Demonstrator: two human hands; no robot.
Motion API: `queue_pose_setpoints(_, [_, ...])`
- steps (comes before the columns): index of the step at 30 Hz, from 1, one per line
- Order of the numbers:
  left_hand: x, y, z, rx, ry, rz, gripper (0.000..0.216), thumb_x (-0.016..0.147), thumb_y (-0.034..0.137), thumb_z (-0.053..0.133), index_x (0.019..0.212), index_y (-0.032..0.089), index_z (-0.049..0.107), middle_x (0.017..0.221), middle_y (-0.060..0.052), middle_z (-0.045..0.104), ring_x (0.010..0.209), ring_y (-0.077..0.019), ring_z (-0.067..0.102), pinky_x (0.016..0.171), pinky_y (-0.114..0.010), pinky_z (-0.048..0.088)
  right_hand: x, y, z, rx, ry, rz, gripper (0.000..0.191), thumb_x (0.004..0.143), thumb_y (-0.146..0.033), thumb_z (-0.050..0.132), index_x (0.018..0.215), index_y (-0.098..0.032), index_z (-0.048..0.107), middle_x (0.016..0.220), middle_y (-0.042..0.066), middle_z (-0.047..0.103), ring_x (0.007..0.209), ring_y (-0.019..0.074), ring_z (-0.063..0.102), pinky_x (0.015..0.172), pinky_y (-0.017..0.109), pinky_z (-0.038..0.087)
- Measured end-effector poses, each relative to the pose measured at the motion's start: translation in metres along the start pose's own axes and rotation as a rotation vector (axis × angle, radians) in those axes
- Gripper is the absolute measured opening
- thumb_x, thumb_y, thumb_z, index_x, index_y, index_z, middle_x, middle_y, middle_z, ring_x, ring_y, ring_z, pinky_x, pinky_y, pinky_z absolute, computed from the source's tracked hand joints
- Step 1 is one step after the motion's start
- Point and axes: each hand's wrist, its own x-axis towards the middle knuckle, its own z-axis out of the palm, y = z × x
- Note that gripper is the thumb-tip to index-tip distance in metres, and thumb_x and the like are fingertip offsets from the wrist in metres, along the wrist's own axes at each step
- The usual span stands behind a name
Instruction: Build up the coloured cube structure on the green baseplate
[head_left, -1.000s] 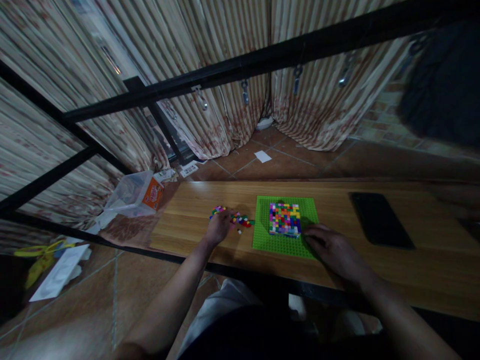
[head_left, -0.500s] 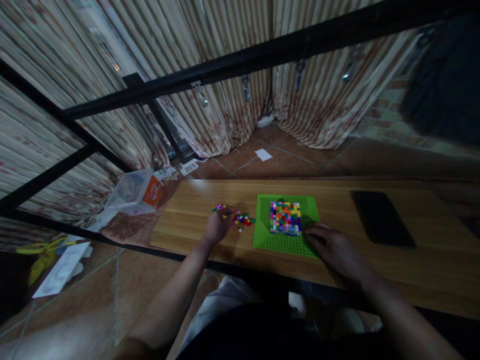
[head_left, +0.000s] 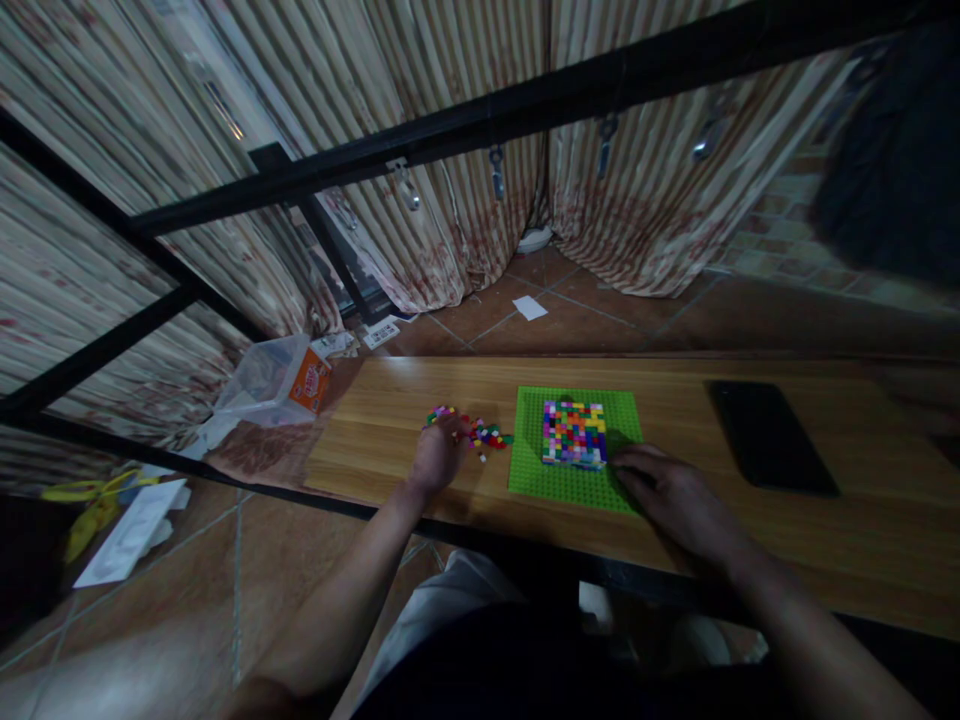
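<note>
Many loose bricks point(head_left: 489, 435): we see them in a small multicoloured heap on the wooden counter point(head_left: 382, 400), left of the green baseplate point(head_left: 529, 480); one pale brick point(head_left: 482, 458) lies just nearer to us than the rest.
Brick build point(head_left: 574, 432): we have it on the baseplate, a squarish block of many colours, with green studs showing all round it.
Left hand point(head_left: 439, 458): ours is lowered over the left part of the heap, covering some bricks.
Left grip: we see its fingers curled downward; we cannot tell whether a brick is between them.
Right hand point(head_left: 667, 492): ours lies at the baseplate's right edge, its fingertips just beside the build's near right corner; we cannot tell whether they touch it.
Right grip: our thumb and fingers look close together, fairly narrow; we cannot tell whether they pinch anything.
Black slab point(head_left: 772, 437): we see it flat on the counter, well to the right of the baseplate.
Clear bin point(head_left: 262, 385): we find it beyond the counter's left end, with an orange label point(head_left: 310, 382).
</note>
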Motion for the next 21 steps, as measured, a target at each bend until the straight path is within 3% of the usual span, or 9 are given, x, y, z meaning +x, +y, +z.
queue_pose_setpoints(3, [-0.007, 0.000, 0.004, 0.065, -0.048, 0.078, 0.013, 0.079, 0.011, 0.060, 0.085, 0.019, 0.068, 0.104, -0.007, 0.068, 0.093, -0.0188, 0.065, 0.087, -0.031, 0.051, 0.000, 0.002, 0.001, 0.008, 0.004, -0.005, 0.025, 0.090, -0.030, 0.047, 0.100, -0.024, 0.070, 0.109, 0.006, 0.068, 0.095, 0.0217, 0.067, 0.085, 0.037, 0.054])
queue_pose_setpoints(9, [-0.010, 0.007, 0.013, 0.171, -0.074, 0.049, 0.016, 0.084, 0.013, 0.054, 0.093, 0.018, 0.067, 0.109, -0.009, 0.065, 0.093, -0.0223, 0.063, 0.085, -0.034, 0.050, 0.000, 0.006, 0.002, 0.004, -0.012, -0.006, 0.025, 0.091, -0.032, 0.047, 0.101, -0.024, 0.069, 0.109, 0.006, 0.068, 0.095, 0.0221, 0.067, 0.087, 0.038, 0.054])
queue_pose_setpoints(18, [-0.016, 0.008, 0.010, 0.219, 0.005, -0.021, 0.019, 0.091, 0.019, 0.045, 0.106, 0.017, 0.056, 0.102, -0.012, 0.066, 0.085, -0.0213, 0.064, 0.075, -0.029, 0.048, 0.001, 0.003, 0.001, 0.011, 0.004, -0.008, 0.025, 0.090, -0.031, 0.048, 0.099, -0.025, 0.070, 0.107, 0.006, 0.069, 0.094, 0.0217, 0.067, 0.085, 0.037, 0.054])
queue_pose_setpoints(21, [-0.018, 0.005, 0.009, 0.162, 0.023, -0.024, 0.016, 0.090, 0.017, 0.044, 0.102, 0.018, 0.055, 0.097, -0.009, 0.066, 0.085, -0.0206, 0.064, 0.076, -0.029, 0.048, 0.000, 0.003, 0.001, 0.012, 0.015, -0.003, 0.025, 0.089, -0.030, 0.048, 0.100, -0.025, 0.070, 0.107, 0.006, 0.069, 0.094, 0.0219, 0.067, 0.085, 0.038, 0.055])
